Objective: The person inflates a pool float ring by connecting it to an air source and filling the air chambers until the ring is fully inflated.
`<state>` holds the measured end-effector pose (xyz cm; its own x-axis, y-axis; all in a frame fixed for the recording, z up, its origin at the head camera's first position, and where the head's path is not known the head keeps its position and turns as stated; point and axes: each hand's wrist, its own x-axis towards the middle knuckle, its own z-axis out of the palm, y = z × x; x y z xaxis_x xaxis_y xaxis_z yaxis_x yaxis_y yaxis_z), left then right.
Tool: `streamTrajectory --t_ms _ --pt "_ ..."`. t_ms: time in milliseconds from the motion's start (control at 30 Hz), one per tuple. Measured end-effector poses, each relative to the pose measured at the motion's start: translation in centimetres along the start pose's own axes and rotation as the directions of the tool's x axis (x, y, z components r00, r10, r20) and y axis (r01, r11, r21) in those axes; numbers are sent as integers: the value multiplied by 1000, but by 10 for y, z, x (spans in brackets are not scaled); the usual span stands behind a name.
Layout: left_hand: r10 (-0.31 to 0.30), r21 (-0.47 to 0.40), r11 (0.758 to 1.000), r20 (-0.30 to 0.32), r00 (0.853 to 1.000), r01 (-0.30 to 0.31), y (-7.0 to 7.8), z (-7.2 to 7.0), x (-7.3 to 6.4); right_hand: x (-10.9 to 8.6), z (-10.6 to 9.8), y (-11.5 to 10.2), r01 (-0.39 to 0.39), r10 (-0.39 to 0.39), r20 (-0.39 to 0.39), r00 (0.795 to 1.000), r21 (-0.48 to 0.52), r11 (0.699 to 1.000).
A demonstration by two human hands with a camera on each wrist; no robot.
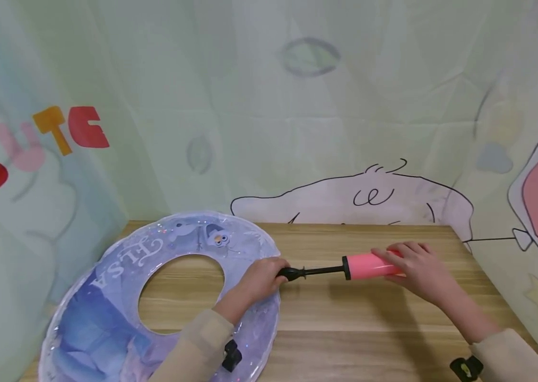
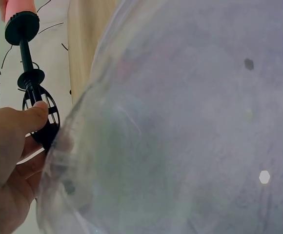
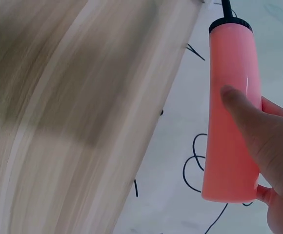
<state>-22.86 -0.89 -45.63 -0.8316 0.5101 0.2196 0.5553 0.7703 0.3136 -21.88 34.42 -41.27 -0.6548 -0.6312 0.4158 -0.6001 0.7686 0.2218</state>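
A pink hand pump [image 1: 369, 265] with a black rod [image 1: 324, 270] extends sideways above the wooden table. My right hand [image 1: 422, 270] grips its pink barrel, the thumb lying along the side in the right wrist view. At the other end, my left hand [image 1: 261, 278] pinches the black end piece [image 2: 48, 129], which has an oval loop. The inflated swim ring [image 1: 75, 307], bluish purple with a snowman picture and "ELSA" lettering, lies beside and under my left forearm. The tip by the ring's edge is hidden, so whether it sits in a valve cannot be seen.
The wooden tabletop [image 1: 345, 339] shows through the ring's hole and to its right. Printed cloth [image 1: 259, 132] with cartoon drawings hangs behind the table and on both sides. Small black devices [image 1: 466, 367] are worn at both wrists.
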Motion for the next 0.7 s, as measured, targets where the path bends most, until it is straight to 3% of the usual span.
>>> streamTrajectory --t_ms 400,700 --pt "-9 14 1000 -4 1000 9 6 1 2 -21 -23 28 -90 92 55 994 -42 995" --pt "25 67 997 -7 1000 -24 5 1 -1 -3 -4 1 -1 1 24 1000 -17 1000"
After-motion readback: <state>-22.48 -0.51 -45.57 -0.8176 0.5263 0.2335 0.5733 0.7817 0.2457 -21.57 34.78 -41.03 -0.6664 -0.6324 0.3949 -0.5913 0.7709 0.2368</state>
